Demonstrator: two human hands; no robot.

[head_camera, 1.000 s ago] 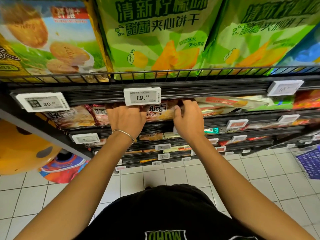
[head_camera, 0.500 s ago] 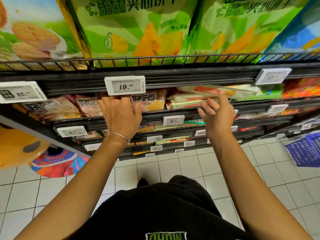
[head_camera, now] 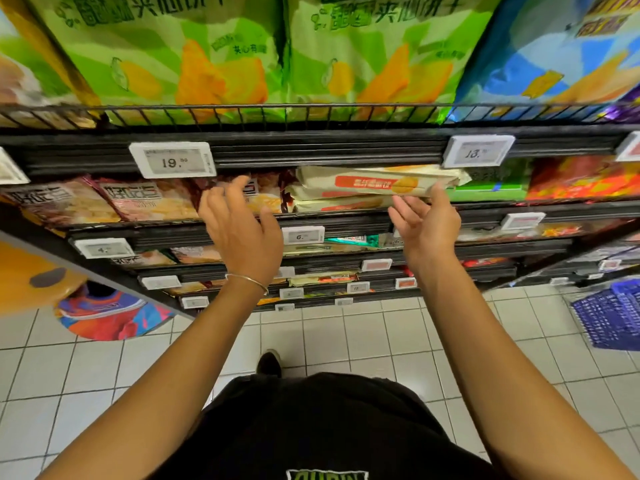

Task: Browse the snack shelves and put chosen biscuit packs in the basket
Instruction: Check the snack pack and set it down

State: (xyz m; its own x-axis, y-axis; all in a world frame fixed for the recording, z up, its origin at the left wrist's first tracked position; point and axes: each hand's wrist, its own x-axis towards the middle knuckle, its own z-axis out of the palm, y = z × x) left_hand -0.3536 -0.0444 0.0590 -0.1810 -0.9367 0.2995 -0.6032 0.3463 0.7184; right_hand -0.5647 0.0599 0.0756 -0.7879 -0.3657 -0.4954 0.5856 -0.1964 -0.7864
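**Head view, browsing at the shelf.** Nearest the lens, both forearms rose from the lower frame, a thin bracelet (head_camera: 247,280) on the left wrist. At centre frame, the left hand (head_camera: 242,233) had lifted off the brown snack packs (head_camera: 152,202) it rested on a second before; its fingers (head_camera: 221,199) were spread, holding nothing. Right of centre, the right hand (head_camera: 427,225) had left those packs and come up beneath the cream biscuit pack (head_camera: 377,183), tips touching its lower edge, no grip closed. That pack topped a stack on the second shelf (head_camera: 311,220). The blue basket (head_camera: 609,318) stood on the floor at the right edge, well apart. Judgement: the choice had shifted to the cream pack, and lifting it had not yet begun.
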